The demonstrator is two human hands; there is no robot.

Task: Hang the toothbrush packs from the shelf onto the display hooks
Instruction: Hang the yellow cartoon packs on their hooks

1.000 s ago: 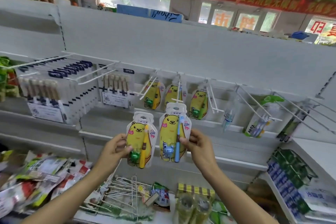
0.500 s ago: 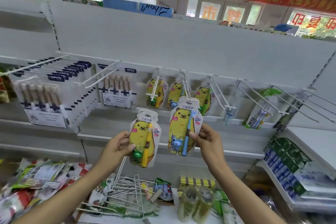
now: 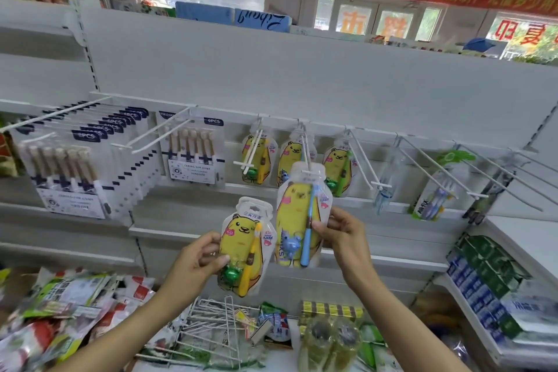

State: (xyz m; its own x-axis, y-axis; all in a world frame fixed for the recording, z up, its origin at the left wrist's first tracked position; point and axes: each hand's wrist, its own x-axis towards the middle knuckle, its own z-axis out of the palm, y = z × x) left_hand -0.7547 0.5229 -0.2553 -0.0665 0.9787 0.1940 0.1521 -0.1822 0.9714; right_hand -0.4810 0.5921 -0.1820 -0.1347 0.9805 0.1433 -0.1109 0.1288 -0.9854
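White wire hooks run along the rail (image 3: 302, 125), the landmark for all that follows. Below its left end hang rows of six-piece brush packs (image 3: 72, 172). Lower, left of centre, the left hand (image 3: 197, 258) pinches the edge of a yellow-brush bear pack (image 3: 246, 246), held upright well under the rail. Just beside it, higher, the right hand (image 3: 339, 234) grips the blue-brush bear pack (image 3: 302, 214) by its right edge; its top tab sits at the tip of the middle hook (image 3: 305, 154), though whether the hook has entered the hole is blurred. Three hung bear packs (image 3: 256, 157) sit against the rail behind. Towards the rail's right end, bare hooks (image 3: 428, 169) slant down.
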